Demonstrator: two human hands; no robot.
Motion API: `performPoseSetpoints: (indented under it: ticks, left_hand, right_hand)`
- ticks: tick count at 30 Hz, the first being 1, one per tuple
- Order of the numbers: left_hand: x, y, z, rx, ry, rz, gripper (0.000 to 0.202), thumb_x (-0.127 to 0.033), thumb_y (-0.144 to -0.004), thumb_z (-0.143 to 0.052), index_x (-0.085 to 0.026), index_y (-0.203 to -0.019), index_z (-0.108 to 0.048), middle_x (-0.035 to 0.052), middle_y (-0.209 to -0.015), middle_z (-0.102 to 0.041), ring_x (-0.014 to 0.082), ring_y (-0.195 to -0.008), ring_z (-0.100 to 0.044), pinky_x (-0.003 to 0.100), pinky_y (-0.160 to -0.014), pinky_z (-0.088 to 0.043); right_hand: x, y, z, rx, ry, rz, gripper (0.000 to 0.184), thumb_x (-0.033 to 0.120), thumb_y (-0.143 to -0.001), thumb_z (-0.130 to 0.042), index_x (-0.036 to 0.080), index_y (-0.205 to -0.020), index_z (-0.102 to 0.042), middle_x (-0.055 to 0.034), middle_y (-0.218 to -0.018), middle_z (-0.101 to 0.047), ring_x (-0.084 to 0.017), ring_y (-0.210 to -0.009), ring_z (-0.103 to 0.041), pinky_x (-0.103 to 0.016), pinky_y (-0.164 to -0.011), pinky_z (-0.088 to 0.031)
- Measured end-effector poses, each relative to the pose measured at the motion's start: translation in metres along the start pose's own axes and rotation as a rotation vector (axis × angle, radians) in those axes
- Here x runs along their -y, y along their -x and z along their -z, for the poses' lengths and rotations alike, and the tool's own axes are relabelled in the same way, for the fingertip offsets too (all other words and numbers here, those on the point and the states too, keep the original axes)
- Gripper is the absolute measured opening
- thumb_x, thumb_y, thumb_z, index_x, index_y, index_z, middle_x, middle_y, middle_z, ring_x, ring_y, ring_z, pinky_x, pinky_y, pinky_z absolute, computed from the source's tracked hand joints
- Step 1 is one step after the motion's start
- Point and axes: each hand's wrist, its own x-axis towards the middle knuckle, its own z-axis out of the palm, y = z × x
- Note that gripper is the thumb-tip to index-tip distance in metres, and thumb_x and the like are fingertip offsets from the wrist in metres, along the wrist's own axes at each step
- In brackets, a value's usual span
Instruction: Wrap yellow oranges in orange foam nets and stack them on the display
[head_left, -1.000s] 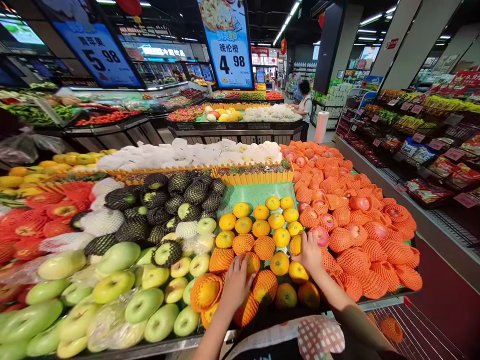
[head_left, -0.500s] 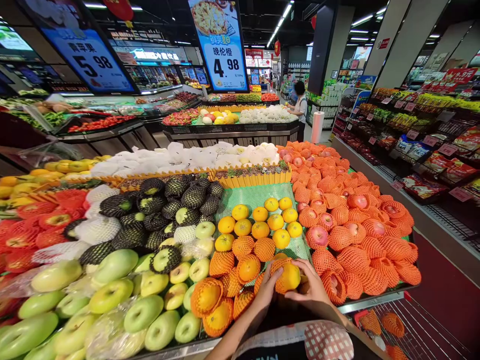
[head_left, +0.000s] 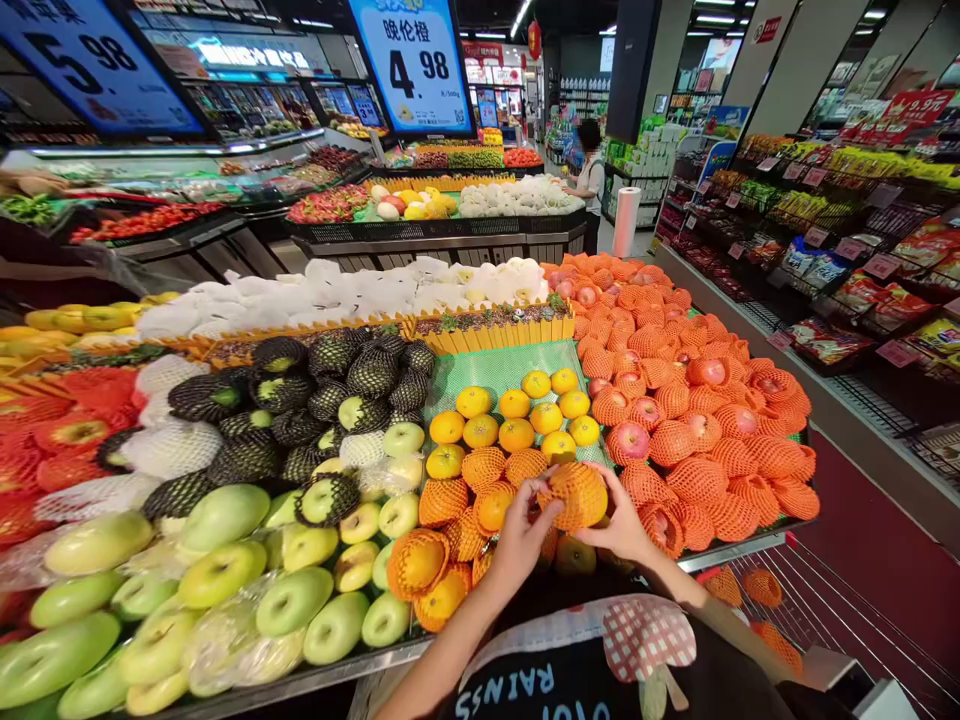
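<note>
Hands, left (head_left: pixel 521 535) and right (head_left: pixel 622 525), pinching round orange (head_left: pixel 579 495) in webbed foam netting.

Open room is found on the green mat (head_left: pixel 510 368) behind the bare oranges (head_left: pixel 516 418), up to the yellow picket divider (head_left: pixel 495 338) by which passage further back is barred. The left side is closed by stacked netted oranges (head_left: pixel 450 510) and green apples (head_left: pixel 292 600); the right is walled by a high bank of apples in orange netting (head_left: pixel 697 440). The air above the display is left free below the hanging price sign (head_left: pixel 412 60). At the front edge, little room is left between both hands (head_left: pixel 517 535) and the netted orange (head_left: pixel 577 495) held between them. A wire cart (head_left: pixel 817 620) is set at the right.
</note>
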Motion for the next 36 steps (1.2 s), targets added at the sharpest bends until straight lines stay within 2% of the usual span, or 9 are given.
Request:
performPoseSetpoints:
  ticks: [3,7,9,12,16,21,24,29,36]
  left_hand:
    - [-0.002,-0.004,0.011,-0.14,0.047,-0.044,0.068,-0.077,-0.068,-0.077,-0.015,-0.08,-0.051,0.0038,-0.096,-0.066,0.0077,-0.1,-0.062,0.017,-0.098,-0.051]
    - [-0.02,-0.009,0.042,-0.629,0.103,-0.215,0.074,-0.081,-0.063,-0.079,-0.016,-0.081,-0.05,-0.0075,-0.062,-0.043,0.0004,-0.056,-0.037,0.013,-0.054,-0.033]
    - [-0.03,-0.01,0.063,-0.826,0.145,-0.305,0.071,-0.078,-0.065,-0.079,-0.017,-0.085,-0.049,-0.0101,-0.058,-0.036,-0.0003,-0.052,-0.031,0.013,-0.048,-0.026]
    - [-0.035,-0.008,0.096,-0.954,0.137,-0.384,0.069,-0.073,-0.067,-0.081,-0.016,-0.089,-0.048,-0.0107,-0.06,-0.041,-0.0014,-0.052,-0.038,0.011,-0.051,-0.032]
    - [-0.026,-0.001,0.123,-1.037,0.138,-0.337,0.074,-0.072,-0.061,-0.084,-0.016,-0.094,-0.05,-0.0095,-0.066,-0.048,-0.0008,-0.053,-0.043,0.01,-0.051,-0.035]
    - [-0.017,0.005,0.133,-1.12,0.143,-0.33,0.078,-0.074,-0.055,-0.084,-0.015,-0.093,-0.05,-0.0076,-0.071,-0.052,-0.001,-0.057,-0.045,0.01,-0.055,-0.038]
    - [-0.018,0.007,0.133,-1.12,0.134,-0.369,0.079,-0.073,-0.055,-0.086,-0.014,-0.093,-0.051,-0.0064,-0.073,-0.054,-0.0013,-0.06,-0.045,0.01,-0.056,-0.037]
    - [-0.022,0.006,0.129,-1.104,0.101,-0.361,0.079,-0.074,-0.056,-0.087,-0.013,-0.092,-0.053,-0.0073,-0.07,-0.051,-0.0015,-0.061,-0.044,0.01,-0.059,-0.037]
    - [-0.022,0.007,0.123,-1.081,0.033,-0.394,0.075,-0.074,-0.06,-0.085,-0.013,-0.09,-0.054,-0.0068,-0.07,-0.049,-0.0016,-0.061,-0.041,0.01,-0.057,-0.034]
  right_hand:
    - [0.0,-0.005,0.003,-0.001,-0.114,-0.106,0.104,0.053,-0.067,-0.089,0.015,-0.151,-0.04,-0.0149,-0.15,-0.046,-0.017,-0.136,-0.055,-0.028,-0.12,-0.049]
    - [-0.001,-0.004,0.011,0.067,-0.162,-0.169,0.102,0.054,-0.061,-0.091,0.014,-0.145,-0.048,-0.0139,-0.143,-0.051,-0.014,-0.123,-0.059,-0.024,-0.108,-0.053]
    - [-0.002,0.0,0.013,0.072,-0.262,-0.22,0.108,0.057,-0.056,-0.092,0.017,-0.146,-0.047,-0.013,-0.141,-0.051,-0.013,-0.118,-0.059,-0.021,-0.102,-0.055]
    - [0.001,0.007,0.018,0.077,-0.428,-0.319,0.116,0.067,-0.053,-0.089,0.021,-0.15,-0.044,-0.0123,-0.143,-0.049,-0.016,-0.121,-0.06,-0.024,-0.1,-0.057]
    - [0.007,0.003,0.03,0.031,-0.261,-0.303,0.101,0.066,-0.065,-0.08,0.017,-0.148,-0.049,-0.0133,-0.134,-0.055,-0.018,-0.13,-0.056,-0.029,-0.11,-0.055]
    - [-0.004,-0.029,0.046,-0.108,-0.117,-0.26,0.101,0.069,-0.066,-0.076,0.014,-0.146,-0.049,-0.0134,-0.133,-0.054,-0.016,-0.125,-0.055,-0.029,-0.113,-0.052]
    - [-0.01,-0.051,0.056,-0.23,0.303,-0.206,0.104,0.064,-0.059,-0.085,0.012,-0.142,-0.05,-0.0138,-0.136,-0.053,-0.02,-0.125,-0.053,-0.035,-0.117,-0.048]
    - [-0.012,-0.078,0.049,0.085,1.069,-0.319,0.082,0.039,-0.074,-0.087,0.02,-0.148,-0.056,-0.0129,-0.139,-0.053,-0.032,-0.136,-0.045,-0.051,-0.121,-0.039]
    - [-0.025,-0.083,0.026,0.193,1.119,-0.398,0.073,0.028,-0.081,-0.082,0.016,-0.149,-0.057,-0.016,-0.138,-0.054,-0.028,-0.127,-0.054,-0.04,-0.114,-0.047]
